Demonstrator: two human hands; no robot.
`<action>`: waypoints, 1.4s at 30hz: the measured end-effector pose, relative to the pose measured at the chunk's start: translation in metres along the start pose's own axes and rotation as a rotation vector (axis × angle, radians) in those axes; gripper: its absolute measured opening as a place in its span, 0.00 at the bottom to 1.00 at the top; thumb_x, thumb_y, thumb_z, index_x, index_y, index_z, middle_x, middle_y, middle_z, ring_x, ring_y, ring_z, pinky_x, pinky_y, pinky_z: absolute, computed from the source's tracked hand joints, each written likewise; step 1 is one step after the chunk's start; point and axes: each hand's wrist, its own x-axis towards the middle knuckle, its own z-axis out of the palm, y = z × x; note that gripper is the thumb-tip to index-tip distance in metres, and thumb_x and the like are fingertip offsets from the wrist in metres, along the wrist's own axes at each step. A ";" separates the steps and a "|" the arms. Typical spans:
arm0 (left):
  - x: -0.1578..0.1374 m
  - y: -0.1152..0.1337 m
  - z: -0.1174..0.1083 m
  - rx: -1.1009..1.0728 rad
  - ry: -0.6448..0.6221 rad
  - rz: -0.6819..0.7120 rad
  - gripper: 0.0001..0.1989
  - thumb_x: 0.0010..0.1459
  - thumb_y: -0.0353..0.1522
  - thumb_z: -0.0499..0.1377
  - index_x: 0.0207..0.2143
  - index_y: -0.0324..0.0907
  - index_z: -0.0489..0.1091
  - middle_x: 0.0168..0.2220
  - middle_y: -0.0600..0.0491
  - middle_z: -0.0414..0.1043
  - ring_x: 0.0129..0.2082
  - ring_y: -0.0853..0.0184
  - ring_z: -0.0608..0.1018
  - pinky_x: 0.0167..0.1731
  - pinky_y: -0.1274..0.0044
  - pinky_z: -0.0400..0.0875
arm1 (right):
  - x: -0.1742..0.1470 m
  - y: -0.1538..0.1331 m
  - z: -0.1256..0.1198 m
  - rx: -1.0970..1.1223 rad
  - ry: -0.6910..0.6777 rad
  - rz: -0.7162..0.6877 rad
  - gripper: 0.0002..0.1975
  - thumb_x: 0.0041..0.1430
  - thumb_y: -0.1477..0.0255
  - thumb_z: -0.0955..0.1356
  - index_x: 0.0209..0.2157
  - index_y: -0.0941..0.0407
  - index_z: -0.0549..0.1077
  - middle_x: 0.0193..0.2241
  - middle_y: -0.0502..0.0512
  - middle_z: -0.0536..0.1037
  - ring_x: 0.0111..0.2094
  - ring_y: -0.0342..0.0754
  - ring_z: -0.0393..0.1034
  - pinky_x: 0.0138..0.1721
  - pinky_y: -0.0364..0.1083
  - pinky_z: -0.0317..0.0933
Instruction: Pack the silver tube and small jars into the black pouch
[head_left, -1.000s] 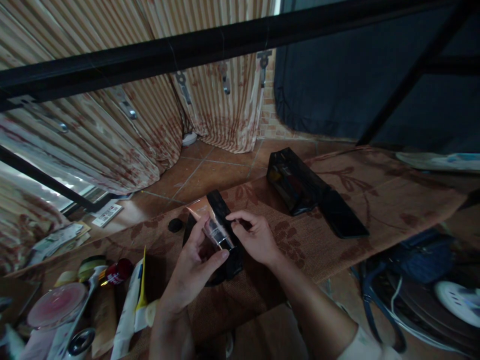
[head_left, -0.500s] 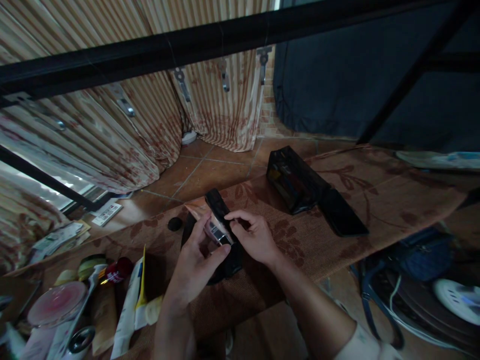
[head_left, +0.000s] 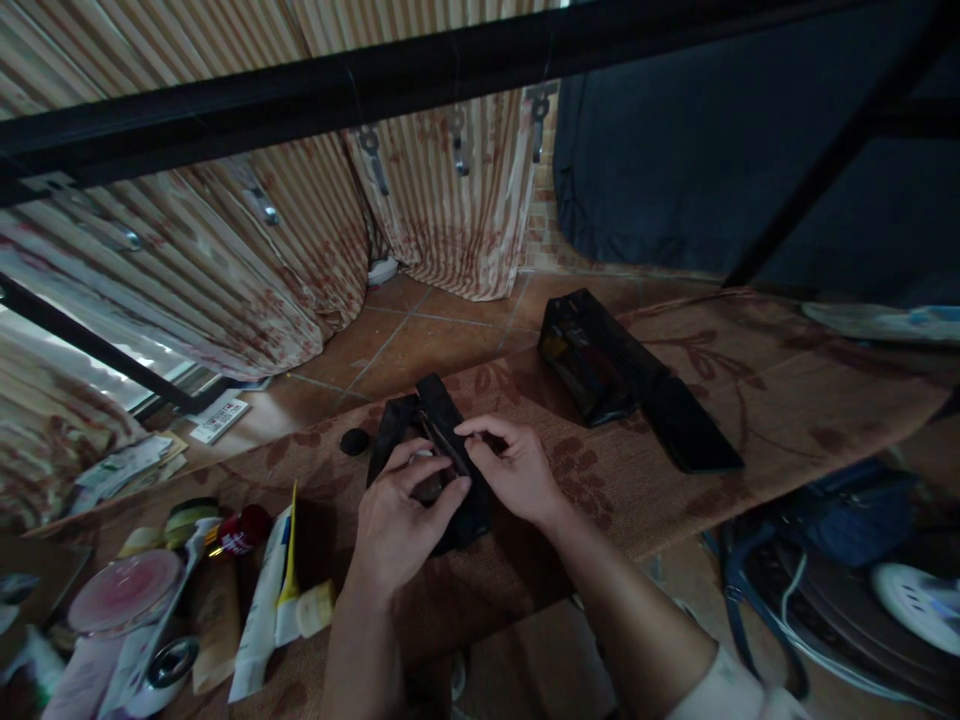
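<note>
A soft black pouch (head_left: pixel 437 413) lies with its mouth open on the patterned cloth. My left hand (head_left: pixel 405 510) is at the opening, its thumb and fingers curled round a small cosmetic tube (head_left: pixel 428 488) that sits mostly down inside the pouch. Fingers and shade cover most of that tube. On the pouch's right side, my right hand (head_left: pixel 510 468) pinches the rim between thumb and forefinger. Beside the pouch, at its upper left, is a small round black item (head_left: pixel 355 441).
Cosmetic tubes and jars, including a pink-lidded jar (head_left: pixel 126 592) and a yellow-and-white tube (head_left: pixel 289 570), crowd the left end. A black box-shaped case (head_left: pixel 592 350) stands to the right, its flap (head_left: pixel 694 430) spread out. A dark metal bar (head_left: pixel 300 105) crosses above.
My left hand has lowered the tube from above the pouch's mouth into it, and less of the tube shows. The right hand keeps its pinch on the rim. The view has shifted slightly.
</note>
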 end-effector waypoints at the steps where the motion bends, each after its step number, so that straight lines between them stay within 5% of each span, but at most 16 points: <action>1: 0.000 -0.001 -0.001 -0.069 0.010 -0.002 0.13 0.57 0.42 0.63 0.41 0.47 0.79 0.51 0.50 0.74 0.49 0.60 0.78 0.49 0.70 0.72 | 0.000 0.000 0.000 0.005 0.001 0.001 0.10 0.55 0.75 0.65 0.34 0.54 0.79 0.27 0.49 0.75 0.28 0.43 0.68 0.32 0.42 0.62; 11: -0.003 0.001 -0.011 -0.487 0.221 -0.183 0.15 0.56 0.38 0.64 0.44 0.40 0.77 0.33 0.52 0.80 0.32 0.65 0.81 0.34 0.76 0.74 | -0.002 0.003 -0.001 -0.018 0.031 0.046 0.09 0.56 0.71 0.67 0.35 0.55 0.80 0.26 0.50 0.77 0.26 0.43 0.68 0.28 0.42 0.60; 19: -0.005 -0.013 -0.024 -0.637 0.698 -0.239 0.12 0.53 0.36 0.65 0.39 0.40 0.77 0.31 0.53 0.80 0.32 0.67 0.80 0.36 0.76 0.74 | -0.005 0.003 0.000 -0.028 0.062 0.068 0.07 0.55 0.71 0.69 0.34 0.54 0.80 0.27 0.50 0.78 0.28 0.44 0.70 0.30 0.42 0.62; 22: -0.005 -0.031 -0.028 -0.619 0.770 -0.329 0.14 0.51 0.37 0.64 0.39 0.39 0.77 0.32 0.51 0.80 0.32 0.66 0.79 0.34 0.77 0.72 | -0.006 0.005 0.000 -0.042 0.064 0.048 0.07 0.56 0.70 0.69 0.35 0.54 0.80 0.29 0.50 0.78 0.30 0.46 0.71 0.33 0.44 0.64; 30: -0.020 -0.079 -0.046 -0.312 0.636 -0.480 0.16 0.51 0.39 0.62 0.38 0.37 0.78 0.35 0.49 0.80 0.34 0.63 0.79 0.35 0.76 0.70 | -0.005 0.007 -0.003 -0.093 0.115 -0.145 0.06 0.58 0.69 0.71 0.37 0.53 0.80 0.34 0.52 0.77 0.37 0.47 0.72 0.39 0.46 0.63; 36: -0.035 -0.098 -0.069 -0.124 0.586 -0.599 0.17 0.53 0.37 0.59 0.40 0.36 0.78 0.35 0.45 0.81 0.34 0.60 0.79 0.35 0.74 0.70 | -0.005 0.011 -0.001 -0.101 0.178 -0.152 0.06 0.58 0.68 0.71 0.34 0.54 0.79 0.35 0.53 0.79 0.38 0.48 0.73 0.42 0.49 0.65; 42: -0.057 -0.105 -0.089 0.075 0.305 -0.712 0.14 0.52 0.31 0.58 0.40 0.39 0.79 0.35 0.46 0.81 0.35 0.60 0.80 0.36 0.73 0.69 | -0.008 0.016 0.001 -0.125 0.205 -0.118 0.09 0.57 0.65 0.71 0.32 0.56 0.79 0.33 0.55 0.79 0.35 0.50 0.74 0.40 0.50 0.66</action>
